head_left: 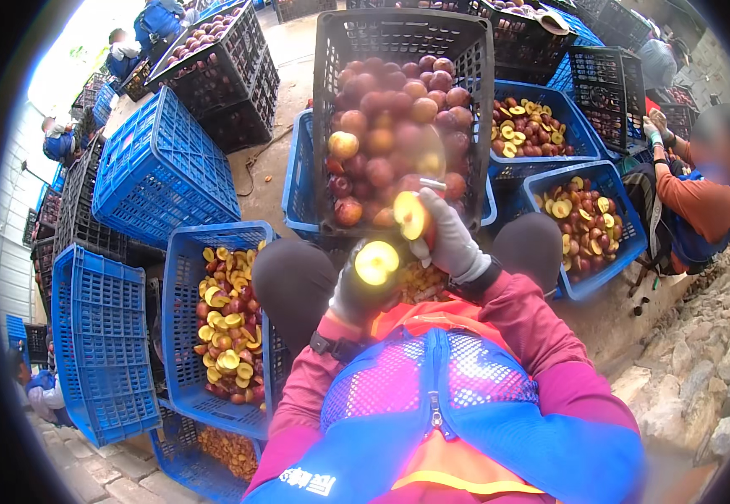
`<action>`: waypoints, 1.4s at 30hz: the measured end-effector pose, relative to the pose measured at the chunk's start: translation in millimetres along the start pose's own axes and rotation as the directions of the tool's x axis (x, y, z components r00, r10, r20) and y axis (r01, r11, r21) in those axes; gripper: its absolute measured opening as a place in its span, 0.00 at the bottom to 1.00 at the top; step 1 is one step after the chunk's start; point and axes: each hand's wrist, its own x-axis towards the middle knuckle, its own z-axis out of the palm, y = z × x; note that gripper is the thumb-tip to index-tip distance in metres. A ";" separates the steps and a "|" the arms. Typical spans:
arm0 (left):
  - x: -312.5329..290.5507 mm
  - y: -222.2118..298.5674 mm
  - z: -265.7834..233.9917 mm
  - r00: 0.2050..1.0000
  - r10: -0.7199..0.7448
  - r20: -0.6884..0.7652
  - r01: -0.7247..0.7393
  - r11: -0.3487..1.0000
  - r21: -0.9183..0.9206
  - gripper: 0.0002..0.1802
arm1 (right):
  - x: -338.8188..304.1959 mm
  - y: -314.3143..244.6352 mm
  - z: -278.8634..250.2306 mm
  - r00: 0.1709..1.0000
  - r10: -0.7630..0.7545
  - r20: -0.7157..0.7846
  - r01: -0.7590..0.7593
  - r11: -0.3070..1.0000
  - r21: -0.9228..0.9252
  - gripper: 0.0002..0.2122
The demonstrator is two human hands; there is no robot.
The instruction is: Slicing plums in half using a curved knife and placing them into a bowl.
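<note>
My left hand (363,290), in a dark-palmed work glove, is closed around a plum half (376,263) with its yellow cut face up. Just right of it, my right hand (459,244) wears a pale grey glove and grips another plum half (411,215), its cut side facing left. A short, thin, shiny strip (432,183) sticks out by the right fingers; I cannot make out what it is. Directly beyond both hands, a black crate (324,109) of whole red plums (382,126) leans toward me. Part of this view is hazy.
Blue crates with plum halves stand at left (178,323) and right (583,290). Upended blue crates (167,160) are farther left. Black crates (222,118) of plums stack behind. A co-worker (701,197) sits at right beside a stone-covered strip (701,353).
</note>
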 end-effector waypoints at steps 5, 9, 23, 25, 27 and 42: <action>-9.6 -4.2 -9.4 0.953 0.293 0.073 -0.286 0.799 0.530 0.24 | -3.4 18.9 -10.4 0.995 0.082 -0.060 -0.085 0.995 -0.053 0.16; -12.5 19.5 -10.0 0.932 0.362 0.009 -0.286 0.723 0.629 0.30 | 31.4 47.4 -14.6 0.954 0.112 -0.278 -0.203 0.924 -0.324 0.16; -76.2 48.3 -161.5 0.707 0.667 -0.234 -0.262 0.554 0.790 0.24 | 15.2 -2.1 -34.1 0.930 -0.187 -0.316 -0.006 0.853 -0.522 0.13; -95.7 120.8 -145.3 0.808 0.380 -0.450 -0.261 0.916 0.305 0.25 | -8.1 -19.4 -59.2 0.922 -0.197 -0.335 0.025 0.890 -0.455 0.15; -114.2 150.6 -147.5 0.573 0.616 -0.540 0.419 0.346 0.839 0.24 | -23.8 -35.0 -58.0 0.931 -0.201 -0.306 0.038 0.885 -0.464 0.15; 151.3 28.5 58.2 0.990 0.131 -0.051 0.070 -0.143 0.987 0.40 | -85.4 -14.7 -68.8 0.909 -0.361 -0.208 0.096 0.666 -0.739 0.17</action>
